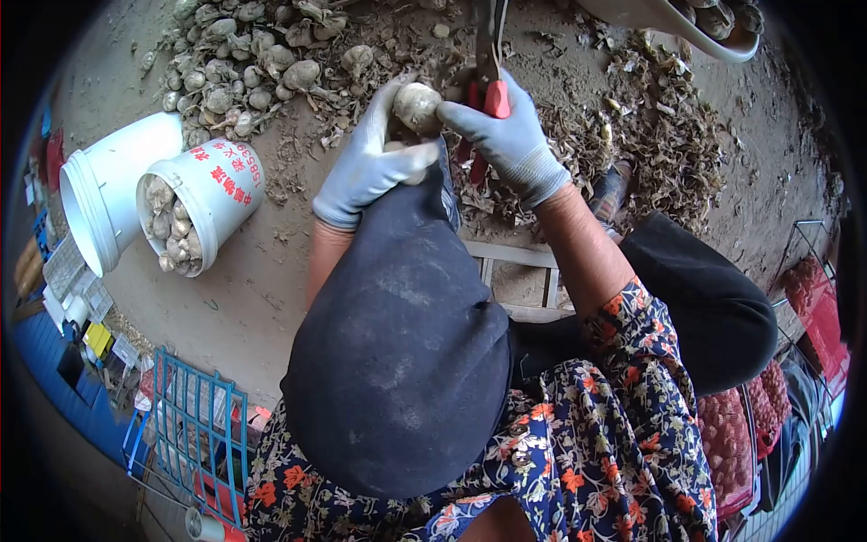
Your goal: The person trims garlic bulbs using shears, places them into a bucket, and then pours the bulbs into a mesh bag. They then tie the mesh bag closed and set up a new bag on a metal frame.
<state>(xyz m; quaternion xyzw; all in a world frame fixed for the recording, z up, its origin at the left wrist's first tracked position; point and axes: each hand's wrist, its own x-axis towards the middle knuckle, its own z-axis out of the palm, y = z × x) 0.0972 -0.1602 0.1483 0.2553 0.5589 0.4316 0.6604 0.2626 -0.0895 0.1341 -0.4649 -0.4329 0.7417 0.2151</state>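
My left hand [368, 164], in a pale work glove, has its fingers wrapped round a garlic bulb [418, 108] above my raised knee. My right hand [519, 149], gloved the same way, is closed on the red handles of a pair of shears [497, 98]. The metal blades point away from me, toward the top of the view. My right thumb reaches across to the side of the bulb. Below both hands, dry garlic skins and stalk scraps [668, 135] cover the ground.
A heap of garlic bulbs [239, 68] lies at upper left. A tipped white bucket [203, 194] with bulbs inside lies beside another white bucket [117, 181]. At top right is a pale container [741, 45] of bulbs. Red mesh sacks [727, 443] and a blue rack [200, 420] stand nearer me.
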